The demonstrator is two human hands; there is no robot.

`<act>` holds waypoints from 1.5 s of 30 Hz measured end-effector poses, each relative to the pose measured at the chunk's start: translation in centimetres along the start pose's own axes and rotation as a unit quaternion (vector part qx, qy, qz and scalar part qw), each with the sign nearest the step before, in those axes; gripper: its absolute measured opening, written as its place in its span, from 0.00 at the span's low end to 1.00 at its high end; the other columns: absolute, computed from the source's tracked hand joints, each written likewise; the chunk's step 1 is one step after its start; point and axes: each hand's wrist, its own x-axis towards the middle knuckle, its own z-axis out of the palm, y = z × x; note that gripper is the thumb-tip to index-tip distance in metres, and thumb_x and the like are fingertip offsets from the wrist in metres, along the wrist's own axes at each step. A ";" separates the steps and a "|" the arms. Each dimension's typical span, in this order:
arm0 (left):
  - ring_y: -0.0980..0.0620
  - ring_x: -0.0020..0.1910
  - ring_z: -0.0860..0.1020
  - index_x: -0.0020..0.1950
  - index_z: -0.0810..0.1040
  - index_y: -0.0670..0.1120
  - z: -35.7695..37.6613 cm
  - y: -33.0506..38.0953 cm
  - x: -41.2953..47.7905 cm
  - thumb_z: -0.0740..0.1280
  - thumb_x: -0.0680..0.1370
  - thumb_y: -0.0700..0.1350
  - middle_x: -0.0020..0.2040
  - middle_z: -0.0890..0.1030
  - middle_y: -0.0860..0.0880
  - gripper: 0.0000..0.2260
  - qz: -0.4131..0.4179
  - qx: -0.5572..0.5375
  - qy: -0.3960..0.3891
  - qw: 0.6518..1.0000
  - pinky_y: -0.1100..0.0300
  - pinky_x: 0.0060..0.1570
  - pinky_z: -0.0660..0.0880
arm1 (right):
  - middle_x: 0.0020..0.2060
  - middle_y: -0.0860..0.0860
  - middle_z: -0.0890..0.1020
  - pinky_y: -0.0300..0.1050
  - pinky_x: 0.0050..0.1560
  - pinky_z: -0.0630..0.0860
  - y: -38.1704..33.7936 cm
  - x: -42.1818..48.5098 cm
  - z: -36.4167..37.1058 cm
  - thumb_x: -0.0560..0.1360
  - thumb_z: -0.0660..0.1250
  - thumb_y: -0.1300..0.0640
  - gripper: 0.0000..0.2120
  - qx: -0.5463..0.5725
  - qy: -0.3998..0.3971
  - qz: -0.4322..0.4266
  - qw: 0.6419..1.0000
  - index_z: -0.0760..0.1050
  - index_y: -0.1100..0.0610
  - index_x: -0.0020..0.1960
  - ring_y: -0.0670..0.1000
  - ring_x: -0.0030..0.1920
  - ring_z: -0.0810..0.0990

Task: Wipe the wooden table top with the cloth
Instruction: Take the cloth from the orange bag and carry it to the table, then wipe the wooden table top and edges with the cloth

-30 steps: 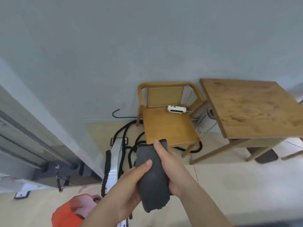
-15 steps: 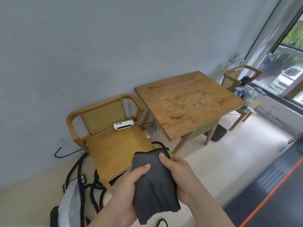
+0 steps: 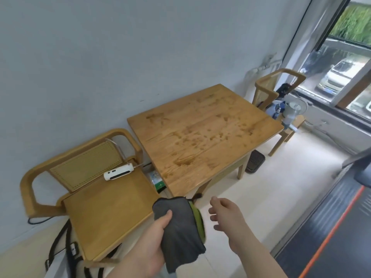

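A square wooden table (image 3: 202, 133) stands against the grey wall, its top marked with scattered wet-looking spots. A dark grey cloth (image 3: 180, 227) with a green edge hangs folded in front of the table's near corner, below its level. My left hand (image 3: 154, 243) grips the cloth with the thumb on top. My right hand (image 3: 224, 213) is just right of the cloth, apart from it, fingers loosely spread and holding nothing. Both hands are short of the table top.
A wooden chair (image 3: 96, 201) left of the table holds a white device (image 3: 118, 172) with a cable. Black straps (image 3: 66, 247) lie on the floor under it. A second chair (image 3: 277, 87) with a small fan (image 3: 293, 111) stands at the far right by the window.
The view has swung right and closer, bringing the table to the centre. My right hand has let go of the cloth and moved off to the right; my left hand still holds it.
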 end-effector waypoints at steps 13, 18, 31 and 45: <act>0.39 0.52 0.84 0.67 0.76 0.41 4.3 12.4 15.3 0.72 0.78 0.57 0.54 0.85 0.41 0.25 -0.013 0.106 0.098 0.989 0.44 0.59 0.79 | 0.53 0.53 0.81 0.56 0.51 0.80 -7.3 19.3 1.4 0.77 0.70 0.46 0.16 -0.117 0.011 0.056 0.992 0.76 0.53 0.60 0.54 0.50 0.80; 0.45 0.58 0.79 0.75 0.70 0.50 3.9 18.6 18.2 0.66 0.80 0.63 0.62 0.80 0.49 0.28 0.097 0.200 0.152 0.963 0.48 0.60 0.76 | 0.68 0.55 0.75 0.47 0.54 0.76 -9.4 26.0 1.8 0.78 0.67 0.45 0.29 -0.307 0.021 -0.006 0.951 0.69 0.57 0.74 0.55 0.61 0.78; 0.42 0.80 0.31 0.83 0.37 0.52 9.2 6.7 27.0 0.59 0.83 0.53 0.82 0.32 0.45 0.37 0.186 0.702 0.264 0.634 0.38 0.78 0.38 | 0.79 0.53 0.50 0.62 0.71 0.69 -8.3 36.1 -3.4 0.65 0.79 0.37 0.54 -0.557 -0.102 -0.076 0.821 0.52 0.48 0.80 0.60 0.79 0.48; 0.48 0.78 0.26 0.78 0.28 0.58 13.0 5.2 28.7 0.53 0.82 0.58 0.79 0.25 0.51 0.36 0.156 0.670 0.288 0.666 0.32 0.75 0.34 | 0.73 0.56 0.61 0.50 0.56 0.78 -7.6 37.8 -5.8 0.68 0.72 0.29 0.54 -0.709 -0.102 -0.179 0.674 0.49 0.53 0.80 0.62 0.72 0.61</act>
